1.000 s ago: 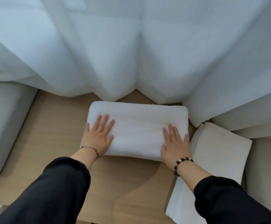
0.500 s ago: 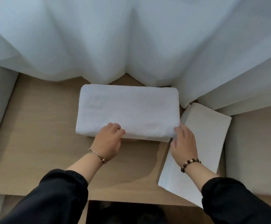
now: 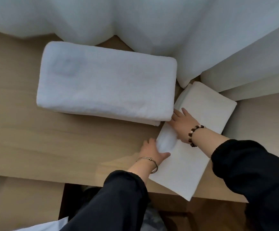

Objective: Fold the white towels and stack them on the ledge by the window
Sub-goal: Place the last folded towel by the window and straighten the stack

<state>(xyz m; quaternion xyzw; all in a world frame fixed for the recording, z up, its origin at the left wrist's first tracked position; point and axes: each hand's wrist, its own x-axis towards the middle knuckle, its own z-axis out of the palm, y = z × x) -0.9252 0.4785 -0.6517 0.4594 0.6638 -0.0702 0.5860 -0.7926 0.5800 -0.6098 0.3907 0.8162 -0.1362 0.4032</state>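
Head view: both hands have left the thick folded towel [image 3: 105,82]; left hand [image 3: 152,152] grips the thinner towel [image 3: 200,130] at the ledge's [image 3: 35,139] right edge, right hand [image 3: 182,125] lies open on it; stacking probably follows.

So there's a thick folded white towel [image 3: 107,84] sitting on the wooden ledge [image 3: 27,139] right below the sheer curtain [image 3: 135,19], and a flatter folded towel [image 3: 193,147] lies angled just to its right, its near corner hanging past the ledge edge. The left hand [image 3: 152,152] grips that flatter towel's left edge, which bulges up a bit, while the right hand [image 3: 183,127] lies flat on top of it, fingertips touching the thick towel's corner. Both arms are in black sleeves [image 3: 118,202], with a thin bangle [image 3: 148,161] on the left wrist and a bead bracelet [image 3: 194,134] on the right.
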